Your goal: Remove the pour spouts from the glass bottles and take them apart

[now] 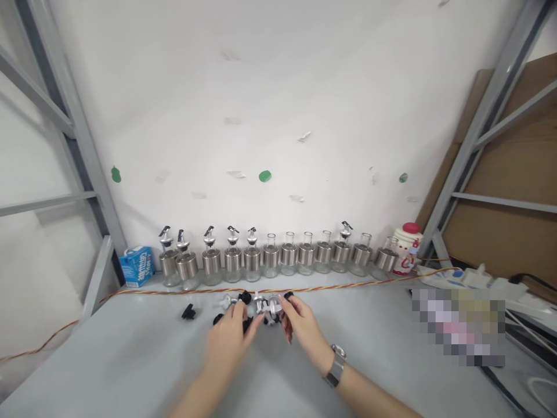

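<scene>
On the grey table lies a small pile of silver and black pourer parts (260, 303), with both my hands at it. My left hand (228, 335) reaches over the pile's left side, fingers curled and thumb reaching toward the middle. A black part shows between thumb and fingers, but what they grip is partly hidden. At the right side, my right hand (302, 325) pinches a silver pourer spout (275, 303) between thumb and fingers. Apart from the pile, a black lever piece (188, 312) lies to the left. A watch (336, 366) is on my right wrist.
Along the wall stands a row of glass bottles with steel bands (232, 261); some carry pourer spouts, others have open necks. A blue carton (137, 267) is left, a red-capped container (407, 249) right. A twisted wire (322, 288) crosses the table toward a power strip (470, 277).
</scene>
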A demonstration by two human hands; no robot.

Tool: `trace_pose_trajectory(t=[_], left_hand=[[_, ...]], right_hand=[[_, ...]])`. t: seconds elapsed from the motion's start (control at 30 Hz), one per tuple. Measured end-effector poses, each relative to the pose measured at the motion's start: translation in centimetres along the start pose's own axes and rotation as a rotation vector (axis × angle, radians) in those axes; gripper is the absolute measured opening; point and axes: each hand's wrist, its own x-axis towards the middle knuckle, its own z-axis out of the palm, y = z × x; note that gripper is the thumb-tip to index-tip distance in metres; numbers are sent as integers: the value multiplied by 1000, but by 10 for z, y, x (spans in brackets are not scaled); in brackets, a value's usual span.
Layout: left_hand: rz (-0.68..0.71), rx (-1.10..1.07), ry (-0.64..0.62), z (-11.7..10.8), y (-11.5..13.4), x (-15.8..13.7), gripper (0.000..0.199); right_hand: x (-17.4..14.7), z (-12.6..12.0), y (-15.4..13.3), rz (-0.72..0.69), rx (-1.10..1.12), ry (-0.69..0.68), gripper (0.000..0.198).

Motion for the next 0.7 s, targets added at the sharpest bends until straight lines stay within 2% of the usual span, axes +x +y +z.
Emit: trace_pose_trajectory(t=[0.1,0.2,0.3,0.4,0.53,0.7], left_hand=[[117,-223,-12,-2,3,-3,33],[173,-275,-67,2,3,-3,36],[229,-312,-123,9,-1,-2,26],[222,-370,-128,16,-5,0,22],[188,-457,-122,19,-5,-1,38],[184,-440,-134,16,-2,-2,32]], right_hand=[[-1,1,2,3,-3,-25,39],[-2,3,4,8,5,-77,38],[-3,4,5,19,-2,-138,37],[-3,4,4,11,-14,-169,37],[-4,4,3,-24,-38,-177,38],[-4,5,5,-13,-65,-167,44]])
